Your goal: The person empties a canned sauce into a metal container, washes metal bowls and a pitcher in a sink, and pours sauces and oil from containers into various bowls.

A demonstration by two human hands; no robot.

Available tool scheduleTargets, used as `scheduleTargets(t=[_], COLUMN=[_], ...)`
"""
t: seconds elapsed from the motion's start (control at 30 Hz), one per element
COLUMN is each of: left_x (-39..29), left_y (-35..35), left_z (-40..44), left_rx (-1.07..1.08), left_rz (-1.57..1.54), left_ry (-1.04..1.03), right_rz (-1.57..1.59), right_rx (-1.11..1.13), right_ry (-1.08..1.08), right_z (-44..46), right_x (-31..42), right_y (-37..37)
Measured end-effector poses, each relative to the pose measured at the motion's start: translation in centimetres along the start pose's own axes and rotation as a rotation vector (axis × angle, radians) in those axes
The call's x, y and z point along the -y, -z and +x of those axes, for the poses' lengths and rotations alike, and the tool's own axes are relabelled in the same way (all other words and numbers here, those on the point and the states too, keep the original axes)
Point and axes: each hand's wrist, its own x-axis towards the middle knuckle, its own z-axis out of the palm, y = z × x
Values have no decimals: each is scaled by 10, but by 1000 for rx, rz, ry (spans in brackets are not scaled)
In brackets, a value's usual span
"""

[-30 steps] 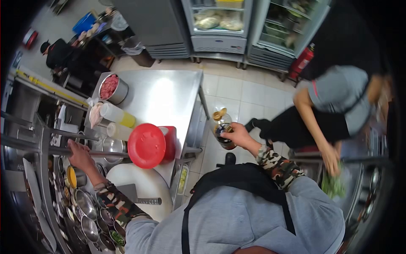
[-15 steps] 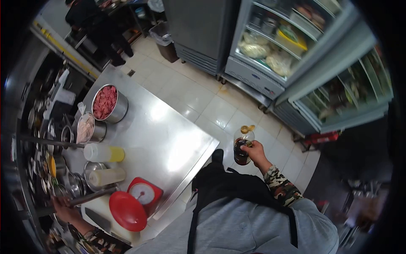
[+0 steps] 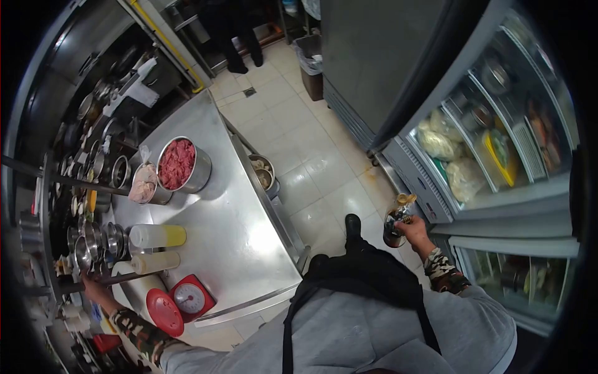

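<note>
My right hand [image 3: 416, 234] is wrapped around a clear bottle of dark sauce [image 3: 393, 232] with its yellowish flip cap up, held over the floor. My left hand [image 3: 96, 290] reaches under a shelf rail at far left, its fingers closed at the edge of a metal bowl [image 3: 83, 252]; the rail partly hides them. On the steel table [image 3: 240, 249] near that arm lie a squeeze bottle of yellow liquid [image 3: 158, 236] and another of pale liquid [image 3: 156, 262]. A red kitchen scale [image 3: 192, 297] with a round red pan [image 3: 165, 312] stands at the near corner.
A pot of raw red meat [image 3: 177, 163] and a container of pale meat [image 3: 144, 184] stand on the table. Glass-door fridges [image 3: 492, 137] line the right. A bin [image 3: 311, 68] and a person's legs [image 3: 233, 37] are at the back. A pot [image 3: 261, 172] sits beside the table.
The view has turned, so the table and fridges appear shifted. My left hand has moved from beside the rail to the metal bowl. My right hand still holds the sauce bottle, now nearer the fridge.
</note>
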Motion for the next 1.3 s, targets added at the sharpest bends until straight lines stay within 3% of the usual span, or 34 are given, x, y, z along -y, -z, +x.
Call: scheduleTargets(t=[0.03,0.1,0.13,0.17,0.23,0.3,0.33,0.37,0.43,0.5,0.7,0.87,0.93,1.03,1.1,1.23,1.3], left_x=[-6,-10,-13,-16,-31,-19,-54,-16,-50,-72,-62,-58,-79,-93,-80,-85,-76], left_y=[6,2,-1,-7,-33,-60,-113,-122,-185,-220,-301,-411,-440,-459,-457,-414,-375], left_z=[-5,-30,-43,-55,-112,-181,-258,-272,-360,-389,-351,-295,-274,-226,-173,-59,11], left_rx=[-11,-88,-127,-165,-423,-260,-275,-112,131,325,404,328,418,358,32,-636,-1072], left_rz=[126,84,45,4,393,475,461,327,215,144,160,31,139,221,235,666,788], left_ry=[-32,-35,-33,-30,13,-351,-249,-292,-256,-199,-185,-120,-125,-224,-385,-640,-539], right_rz=[-2,-55,-22,-16,-41,-94,-50,-11,21,3,-102,-31,-20,-95,-118,-48,-41], right_rx=[28,194,176,216,249,280,324,369,385,407,383,381,368,272,185,194,264], right_ry=[6,100,-40,152,120,232,227,220,362,467,560,361,370,344,315,156,169], right_z=[18,73,51,83,97,138,156,170,191,225,314,348,379,411,463,524,547], right_x=[-10,-17,48,30,87,100,115,131,176,216,331,409,423,440,427,449,470], right_y=[2,16,13,12,11,-1,-9,-19,-37,-61,-136,-168,-181,-206,-219,-261,-290])
